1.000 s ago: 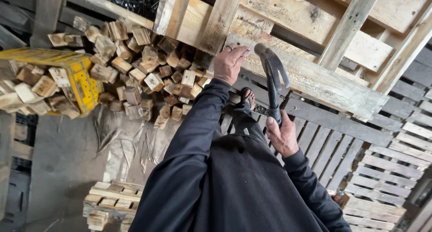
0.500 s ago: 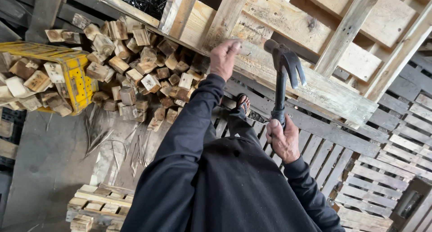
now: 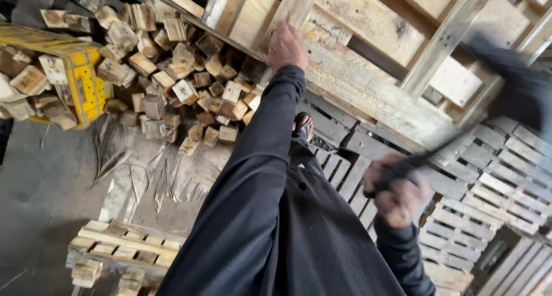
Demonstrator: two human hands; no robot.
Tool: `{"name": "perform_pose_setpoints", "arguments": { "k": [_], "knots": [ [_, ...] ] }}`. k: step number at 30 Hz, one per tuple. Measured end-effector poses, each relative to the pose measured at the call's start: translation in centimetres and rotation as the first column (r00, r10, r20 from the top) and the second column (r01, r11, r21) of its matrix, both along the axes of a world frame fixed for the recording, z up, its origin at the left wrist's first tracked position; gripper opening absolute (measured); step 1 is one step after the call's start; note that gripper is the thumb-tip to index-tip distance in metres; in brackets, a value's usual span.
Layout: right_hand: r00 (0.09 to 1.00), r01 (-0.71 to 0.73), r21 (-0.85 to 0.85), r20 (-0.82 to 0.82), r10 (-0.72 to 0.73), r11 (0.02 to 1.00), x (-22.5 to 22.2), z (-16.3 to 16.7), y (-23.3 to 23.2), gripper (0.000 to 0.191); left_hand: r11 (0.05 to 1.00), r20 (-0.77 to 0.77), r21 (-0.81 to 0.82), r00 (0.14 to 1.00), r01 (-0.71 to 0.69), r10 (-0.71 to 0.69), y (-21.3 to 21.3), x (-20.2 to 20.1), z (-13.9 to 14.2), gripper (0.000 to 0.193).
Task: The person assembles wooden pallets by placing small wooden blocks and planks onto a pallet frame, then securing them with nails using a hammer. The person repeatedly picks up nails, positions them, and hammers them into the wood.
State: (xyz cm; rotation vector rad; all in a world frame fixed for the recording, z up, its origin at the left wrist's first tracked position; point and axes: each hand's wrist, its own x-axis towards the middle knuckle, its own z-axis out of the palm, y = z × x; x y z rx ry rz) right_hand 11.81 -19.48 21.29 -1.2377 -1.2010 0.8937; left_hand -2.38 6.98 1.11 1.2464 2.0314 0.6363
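Observation:
My left hand (image 3: 287,45) reaches up with the arm stretched out and grips the edge of a plank of a tilted wooden pallet (image 3: 368,95). My right hand (image 3: 395,197) is closed round the dark handle of a hammer (image 3: 440,148). The hammer is swung out to the right, and its head is a dark blur near the pallet's right side. I wear a black long-sleeved top. My foot in a sandal (image 3: 303,125) shows below the pallet's edge.
A heap of short wooden blocks (image 3: 172,89) lies on the floor to the left, beside a yellow metal bin (image 3: 86,83). A small pallet piece (image 3: 121,250) lies at the bottom left. Grey stacked pallets (image 3: 477,215) fill the right.
The hammer has swung from upright near the pallet out to the right and is now blurred. My right hand has dropped lower. My left hand keeps its hold on the plank.

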Motion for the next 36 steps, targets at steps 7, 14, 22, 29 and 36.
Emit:
{"name": "perform_pose_setpoints", "arguments": {
  "k": [7,14,22,29,36],
  "knots": [
    [0.967,0.164,-0.068,0.208,-0.147,0.984,1.3,-2.5,3.5,0.050,0.990,0.041,-0.103,0.994,-0.095,0.099,0.9,-0.2,-0.5,0.036],
    [0.989,0.081,-0.652,-0.038,-0.140,0.753,0.4,-1.7,3.9,0.030,0.977,-0.036,0.111,0.982,-0.182,0.187,0.7,0.5,-0.9,0.033],
    [0.978,0.069,-0.085,0.201,-0.050,0.994,1.9,-3.4,6.0,0.048,0.958,0.117,-0.136,0.956,-0.252,0.268,0.4,-0.1,-1.2,0.040],
    [0.710,0.283,-0.351,0.703,0.051,0.893,3.4,-3.2,3.5,0.036,0.959,0.121,-0.180,0.962,-0.220,0.244,0.7,-0.1,-0.6,0.031],
    [1.000,-0.004,0.403,0.014,-0.002,0.915,6.4,0.3,6.6,0.045,0.935,0.186,-0.284,0.944,-0.214,0.273,1.2,0.0,-0.7,0.033]
  ]
}}
